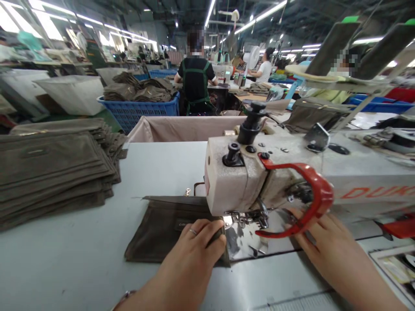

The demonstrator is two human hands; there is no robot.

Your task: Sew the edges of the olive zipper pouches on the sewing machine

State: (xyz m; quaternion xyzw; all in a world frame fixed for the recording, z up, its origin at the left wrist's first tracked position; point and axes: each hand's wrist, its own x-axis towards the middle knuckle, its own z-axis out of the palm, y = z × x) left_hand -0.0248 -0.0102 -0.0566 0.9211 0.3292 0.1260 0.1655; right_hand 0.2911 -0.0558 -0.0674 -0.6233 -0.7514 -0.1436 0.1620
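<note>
From the head camera, a flat brown pouch (162, 233) lies on the grey desk (65, 268), its right edge pushed under the head of the sewing machine (246, 181), close to the presser foot (240, 218). It looks like light, limp cloth in a few layers, likely to buckle or drag if pushed from one point, so a flat palm near the seam edge seems the best place to hold and steer it. The left hand (194, 250) does just that: fingers loosely together and laid flat, tips pressing the pouch's right edge down, pinching nothing. The right hand (327, 250) rests on the desk beyond the needle, under the red guard (311, 198); its fingers lie stretched out and its grip is loose, but the guard hides the tips, so I cannot tell whether they touch cloth. A stack (55, 172) of similar pouches sits well apart at the left. A person in a dark top (195, 82) stands with their back turned beside a blue basket (139, 108).
</note>
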